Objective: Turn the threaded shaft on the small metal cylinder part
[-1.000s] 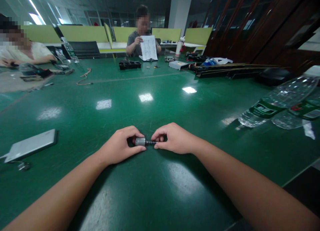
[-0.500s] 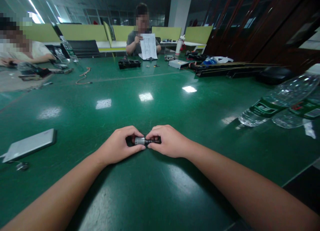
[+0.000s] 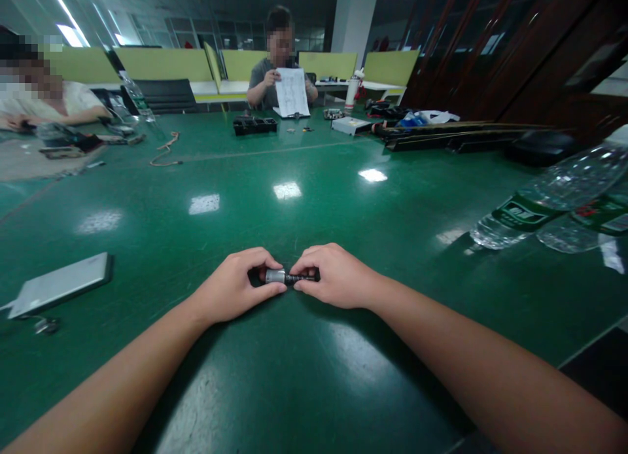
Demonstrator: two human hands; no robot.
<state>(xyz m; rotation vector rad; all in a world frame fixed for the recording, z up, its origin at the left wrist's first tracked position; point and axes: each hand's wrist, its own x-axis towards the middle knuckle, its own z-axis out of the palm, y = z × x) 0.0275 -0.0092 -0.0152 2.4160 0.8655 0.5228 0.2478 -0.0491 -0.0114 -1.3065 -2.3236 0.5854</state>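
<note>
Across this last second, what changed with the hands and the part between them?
The right hand moved left along the dark shaft toward the silver cylinder, then slightly back right, ending nearer the cylinder than at first. No letting go shows. The left hand stayed around the cylinder; the grey slab stayed put.

Dim light, glare on tabletop [image 3: 324,222].

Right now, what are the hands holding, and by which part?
Left hand: silver cylinder, by its sides; right hand: dark ridged shaft, near the cylinder.
</note>
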